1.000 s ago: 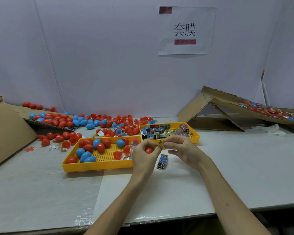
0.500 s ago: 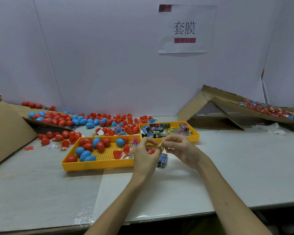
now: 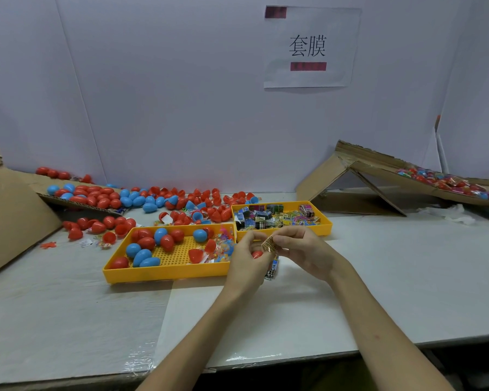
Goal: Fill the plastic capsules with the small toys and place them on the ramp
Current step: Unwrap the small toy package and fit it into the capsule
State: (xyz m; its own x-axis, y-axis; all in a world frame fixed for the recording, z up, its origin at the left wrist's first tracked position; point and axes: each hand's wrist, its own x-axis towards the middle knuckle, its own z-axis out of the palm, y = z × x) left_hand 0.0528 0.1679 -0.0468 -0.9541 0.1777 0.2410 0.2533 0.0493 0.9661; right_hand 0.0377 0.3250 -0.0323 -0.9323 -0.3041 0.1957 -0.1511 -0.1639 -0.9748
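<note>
While my left hand (image 3: 246, 259) is cupping a red capsule half (image 3: 256, 254), my right hand (image 3: 302, 249) is pinching a gold-wrapped toy (image 3: 268, 245) just above it, so this one is not yet filled. Beyond, many empty capsules (image 3: 102, 197) are waiting, and filled capsules (image 3: 446, 183) are lying on the ramp (image 3: 378, 169).

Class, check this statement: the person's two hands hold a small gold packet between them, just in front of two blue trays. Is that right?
Not quite. The head view shows that the left tray and the right tray are yellow, not blue. The rest stands: the left hand and the right hand hold the gold packet between them, just in front of the trays.
</note>
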